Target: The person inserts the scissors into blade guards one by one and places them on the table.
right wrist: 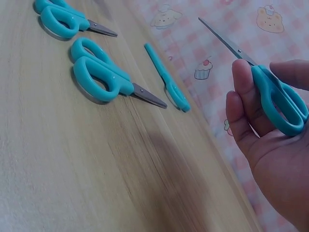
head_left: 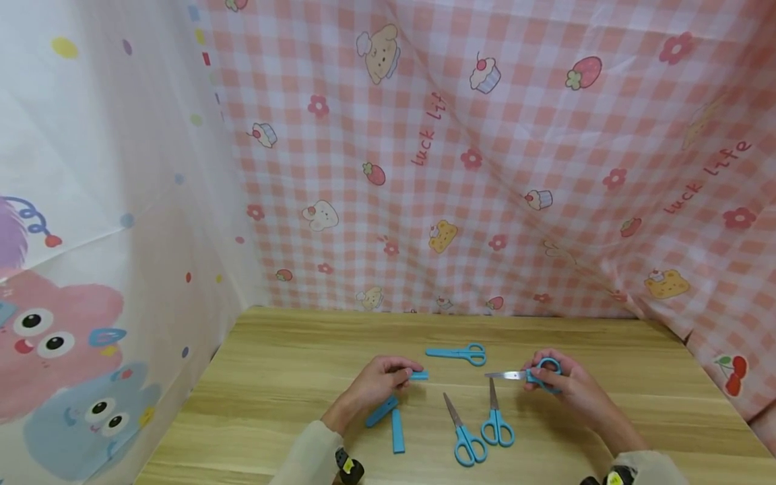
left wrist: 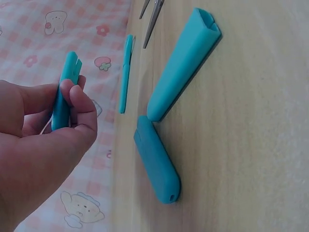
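Observation:
My left hand (head_left: pixel 380 378) pinches a blue blade cover (left wrist: pixel 62 104) between thumb and fingers, raised off the table. In my right hand (head_left: pixel 570 387) is a pair of scissors (right wrist: pixel 275 96), held by its blue handles with the bare blades pointing left toward the cover. Below my left hand two more blade covers lie on the wood, one angled (head_left: pixel 381 411) and one nearly upright in the head view (head_left: pixel 397 432). Two uncovered pairs of scissors, one to the left (head_left: pixel 465 441) and one to the right (head_left: pixel 497 426), rest between my hands.
Farther back on the wooden table (head_left: pixel 291 350) lies a pair of scissors (head_left: pixel 457 353) with its cover on. A pink checked cloth (head_left: pixel 424 202) hangs behind the table, and a white patterned cloth (head_left: pixel 151 236) hangs at the left.

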The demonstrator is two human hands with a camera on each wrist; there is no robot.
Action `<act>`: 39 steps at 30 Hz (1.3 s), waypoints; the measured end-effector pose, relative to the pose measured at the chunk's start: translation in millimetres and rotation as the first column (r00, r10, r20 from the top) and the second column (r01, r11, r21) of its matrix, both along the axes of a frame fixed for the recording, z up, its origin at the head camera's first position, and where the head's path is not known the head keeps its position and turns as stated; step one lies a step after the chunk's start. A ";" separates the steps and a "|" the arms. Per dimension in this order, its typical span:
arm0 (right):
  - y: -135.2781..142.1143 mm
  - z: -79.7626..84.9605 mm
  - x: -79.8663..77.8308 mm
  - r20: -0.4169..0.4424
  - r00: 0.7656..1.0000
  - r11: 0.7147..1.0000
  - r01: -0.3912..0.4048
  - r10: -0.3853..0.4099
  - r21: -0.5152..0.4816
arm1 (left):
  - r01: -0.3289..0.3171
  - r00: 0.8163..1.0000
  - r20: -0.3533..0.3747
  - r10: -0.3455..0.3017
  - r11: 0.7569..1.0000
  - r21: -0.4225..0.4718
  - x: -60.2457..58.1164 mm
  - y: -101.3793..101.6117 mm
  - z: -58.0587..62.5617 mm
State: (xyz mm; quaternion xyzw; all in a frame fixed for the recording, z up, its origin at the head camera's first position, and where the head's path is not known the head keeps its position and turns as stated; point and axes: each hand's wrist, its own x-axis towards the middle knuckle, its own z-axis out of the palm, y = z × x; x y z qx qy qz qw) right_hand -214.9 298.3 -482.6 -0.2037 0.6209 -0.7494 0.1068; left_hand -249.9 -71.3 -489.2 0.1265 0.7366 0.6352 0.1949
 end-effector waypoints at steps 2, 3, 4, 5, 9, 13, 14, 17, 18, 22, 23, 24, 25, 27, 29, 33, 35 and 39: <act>-1.0 0.5 -0.1 0.004 1.000 1.000 0.002 -0.002 -0.003 | -0.013 1.000 0.011 0.013 1.000 0.002 0.2 -0.1 -0.1; -1.5 0.6 0.0 0.008 1.000 1.000 0.005 -0.005 -0.003 | -0.015 1.000 0.009 0.016 1.000 -0.001 0.4 -0.4 -0.2; -1.9 0.8 0.0 0.009 1.000 1.000 0.005 -0.005 -0.001 | -0.014 1.000 0.005 0.014 1.000 0.000 0.7 -0.8 -0.1; -2.3 0.8 -0.1 0.009 1.000 1.000 0.005 -0.005 0.001 | -0.011 1.000 0.000 0.011 1.000 -0.003 1.2 -1.3 0.0; -4.3 1.0 0.7 0.004 1.000 0.999 0.022 -0.022 0.030 | 0.003 1.000 -0.019 -0.004 0.999 -0.032 2.7 -2.9 -0.2; -6.0 1.2 1.3 -0.015 0.998 0.992 0.066 -0.065 0.106 | 0.003 1.000 -0.026 -0.005 0.999 -0.044 3.4 -2.3 0.5; -6.5 1.2 1.2 -0.017 0.997 0.990 0.076 -0.074 0.120 | 0.001 1.000 -0.026 -0.002 0.999 -0.042 3.3 -1.9 0.8; -8.3 1.2 0.7 -0.020 0.996 0.988 0.084 -0.082 0.132 | -0.005 1.000 -0.009 0.005 1.000 -0.026 3.3 -0.6 1.9; -9.0 1.4 0.5 -0.023 0.997 0.988 0.082 -0.080 0.129 | -0.006 1.000 -0.005 0.006 1.000 -0.022 3.2 -0.2 2.1; -12.7 4.0 1.8 -0.035 0.997 0.988 0.072 -0.068 0.134 | -0.009 1.000 0.007 0.009 1.000 -0.017 3.8 0.7 2.0; -13.9 4.9 2.5 -0.042 0.997 0.987 0.072 -0.067 0.141 | -0.007 1.000 0.006 0.007 1.000 -0.019 4.2 0.9 2.3; -14.9 5.8 3.3 -0.048 0.997 0.986 0.073 -0.066 0.149 | -0.006 1.000 0.004 0.007 1.000 -0.023 4.7 1.1 2.6; -16.2 6.8 4.2 -0.052 0.996 0.985 0.074 -0.067 0.157 | -0.006 1.000 0.002 0.006 1.000 -0.026 5.4 1.3 3.1; -19.3 9.1 6.1 -0.057 0.995 0.980 0.087 -0.078 0.176 | -0.004 1.000 -0.005 0.004 1.000 -0.028 7.0 1.5 4.7; -22.6 11.5 7.8 -0.059 0.994 0.977 0.100 -0.090 0.189 | -0.003 1.000 -0.018 0.003 1.000 -0.027 8.4 1.5 6.2; -29.6 16.0 10.3 -0.056 0.992 0.972 0.120 -0.111 0.201 | -0.005 0.999 -0.050 0.003 0.999 -0.031 10.7 1.6 9.9; -33.1 17.7 11.4 -0.056 0.992 0.971 0.123 -0.114 0.205 | -0.007 0.998 -0.065 0.005 0.999 -0.039 11.8 1.7 11.8; -38.5 20.3 12.8 -0.062 0.992 0.969 0.122 -0.111 0.217 | 0.002 0.995 -0.104 -0.007 0.999 -0.052 13.6 2.2 14.6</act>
